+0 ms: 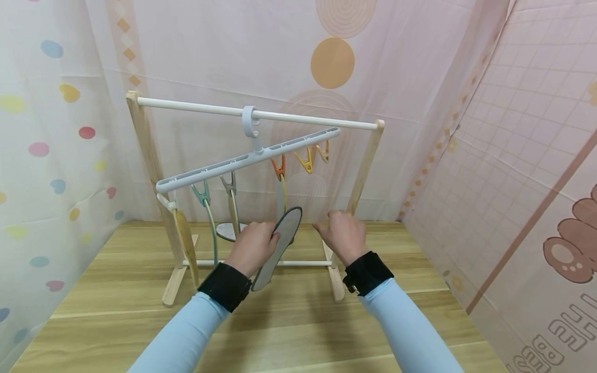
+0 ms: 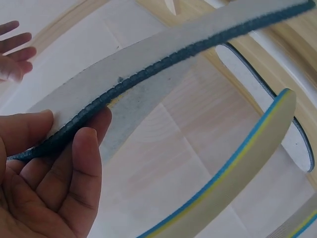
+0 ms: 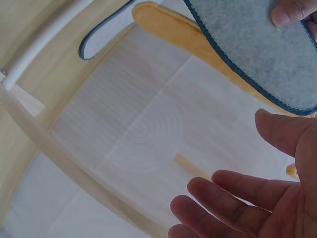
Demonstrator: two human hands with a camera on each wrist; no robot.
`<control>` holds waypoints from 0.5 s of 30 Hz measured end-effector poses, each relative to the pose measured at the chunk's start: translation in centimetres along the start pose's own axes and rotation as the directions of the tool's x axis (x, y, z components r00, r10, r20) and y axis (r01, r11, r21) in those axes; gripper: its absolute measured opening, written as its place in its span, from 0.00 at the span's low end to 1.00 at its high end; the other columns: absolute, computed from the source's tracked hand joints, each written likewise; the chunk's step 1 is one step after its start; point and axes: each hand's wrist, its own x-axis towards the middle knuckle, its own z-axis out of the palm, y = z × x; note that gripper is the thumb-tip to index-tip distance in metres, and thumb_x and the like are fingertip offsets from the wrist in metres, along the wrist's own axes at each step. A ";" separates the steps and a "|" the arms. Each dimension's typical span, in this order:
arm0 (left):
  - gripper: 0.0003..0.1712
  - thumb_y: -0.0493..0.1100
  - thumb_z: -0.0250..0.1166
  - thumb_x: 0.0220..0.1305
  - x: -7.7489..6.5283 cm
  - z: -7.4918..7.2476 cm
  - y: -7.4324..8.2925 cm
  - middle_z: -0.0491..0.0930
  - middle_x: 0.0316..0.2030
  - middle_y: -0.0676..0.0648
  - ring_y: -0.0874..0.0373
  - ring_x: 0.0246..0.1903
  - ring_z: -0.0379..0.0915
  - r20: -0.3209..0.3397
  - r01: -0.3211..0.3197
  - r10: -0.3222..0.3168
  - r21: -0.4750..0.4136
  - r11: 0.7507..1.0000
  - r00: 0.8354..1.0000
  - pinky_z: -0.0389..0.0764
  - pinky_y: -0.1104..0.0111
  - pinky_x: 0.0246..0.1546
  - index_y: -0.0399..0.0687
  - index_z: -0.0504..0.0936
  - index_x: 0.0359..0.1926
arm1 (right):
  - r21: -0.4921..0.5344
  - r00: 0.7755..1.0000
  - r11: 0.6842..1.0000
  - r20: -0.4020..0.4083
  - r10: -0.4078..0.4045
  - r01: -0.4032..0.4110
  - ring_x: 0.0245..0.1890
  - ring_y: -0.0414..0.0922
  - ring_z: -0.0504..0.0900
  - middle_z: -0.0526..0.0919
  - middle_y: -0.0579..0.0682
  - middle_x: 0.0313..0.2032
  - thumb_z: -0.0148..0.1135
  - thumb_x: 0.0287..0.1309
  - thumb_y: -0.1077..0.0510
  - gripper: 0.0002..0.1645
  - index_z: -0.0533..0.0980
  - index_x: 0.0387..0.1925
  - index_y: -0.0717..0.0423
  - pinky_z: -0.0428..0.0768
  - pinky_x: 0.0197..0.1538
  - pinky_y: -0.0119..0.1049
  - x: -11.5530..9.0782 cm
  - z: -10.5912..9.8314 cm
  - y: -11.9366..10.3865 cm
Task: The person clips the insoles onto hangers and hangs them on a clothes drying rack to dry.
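Observation:
My left hand (image 1: 254,244) pinches a grey insole (image 1: 288,227) with a dark blue stitched edge between thumb and fingers. It is tilted, in front of the hanging things. To the right, my right hand (image 1: 345,235) holds nothing; its fingers are spread and loosely bent in the right wrist view, apart from the insole. Above both hands a pale grey clip hanger (image 1: 210,171) hangs aslant. From its orange clip (image 1: 279,168) hangs an insole (image 1: 283,194) with a yellow edge, partly behind the held one. A yellow clip (image 1: 305,161) and a light orange clip (image 1: 324,153) hang without insoles.
The hanger hooks over the white rod (image 1: 186,106) of a wooden-legged rack. On its left side a yellowish insole (image 1: 186,243) and others hang from clips. Another dark-edged insole (image 1: 225,231) lies on the wooden table (image 1: 116,311) behind. Patterned cloth walls (image 1: 210,46) surround the table.

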 end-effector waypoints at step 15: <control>0.18 0.39 0.58 0.71 1.3 0.6 1.6 0.72 0.16 0.49 0.58 0.15 0.68 -0.012 0.107 -0.107 -0.014 0.994 0.994 0.70 0.68 0.15 0.42 0.75 0.21 | 0.043 0.996 0.996 -0.047 -0.080 0.082 0.25 0.50 0.83 0.85 0.57 0.32 0.59 0.67 0.41 0.27 0.84 0.41 0.62 0.79 0.22 0.43 3.8 -2.3 0.1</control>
